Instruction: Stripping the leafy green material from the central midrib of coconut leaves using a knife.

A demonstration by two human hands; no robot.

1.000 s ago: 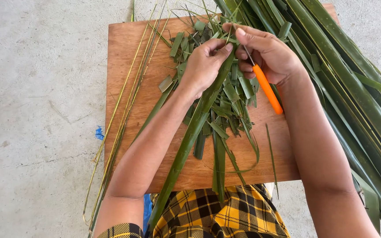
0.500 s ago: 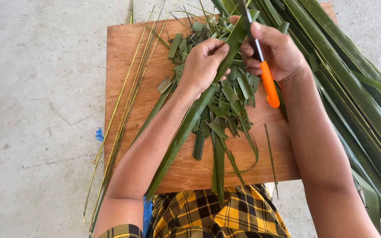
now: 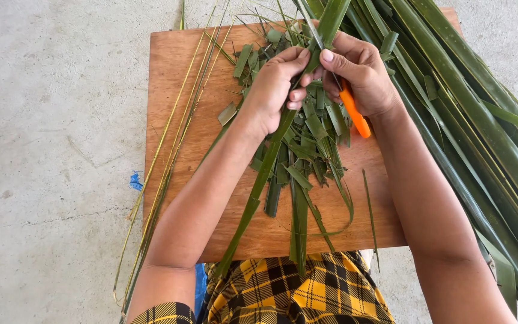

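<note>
Two hands (image 3: 319, 78) grip one leaf (image 3: 259, 180), one knife (image 3: 350, 108).

An outdoor or yard-like work spot is suggested: a wooden board (image 3: 181, 120) is laid on bare concrete floor (image 3: 49, 150), with long palm leaves (image 3: 481, 120) heaped at 3 o'clock.

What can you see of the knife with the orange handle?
The knife has a smooth orange handle, plastic by its look, and a thin, narrow blade, metal by its look. The right hand grips it, so only the handle's lower end shows below the palm, slanting down to the right. The blade runs up and left past the fingers, lying along the long green leaf that the left hand pinches, above the wooden board.
</note>
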